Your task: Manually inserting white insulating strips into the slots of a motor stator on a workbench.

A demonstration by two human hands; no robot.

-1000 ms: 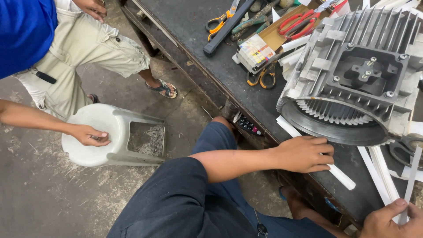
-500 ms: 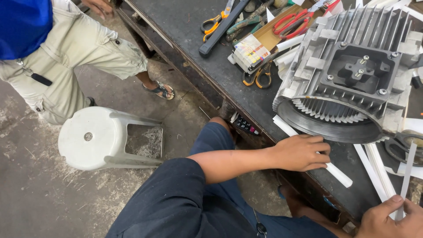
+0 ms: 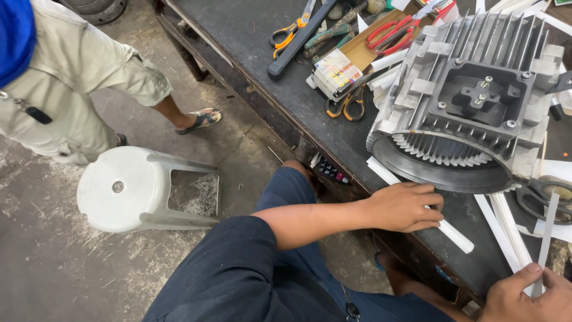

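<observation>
My left hand (image 3: 405,206) lies on the dark workbench (image 3: 262,42) with its fingers curled over a long white paper strip (image 3: 457,237). The strip runs under the front rim of a grey finned motor housing (image 3: 471,95). At the lower right, my right hand (image 3: 527,295) pinches the bottom end of a thin grey strip (image 3: 549,226) that stands upward. More white strips (image 3: 506,232) lie between the two hands.
Orange scissors (image 3: 286,33), red-handled cutters (image 3: 393,33), a small striped box (image 3: 336,71) and dark scissors (image 3: 345,106) lie on the bench behind the housing. A white plastic stool (image 3: 137,188) lies on the floor. Another person in beige shorts (image 3: 71,83) stands at the left.
The other person's hand has left the stool and that person has straightened up. My view has shifted slightly. Both my hands stay where they were.
</observation>
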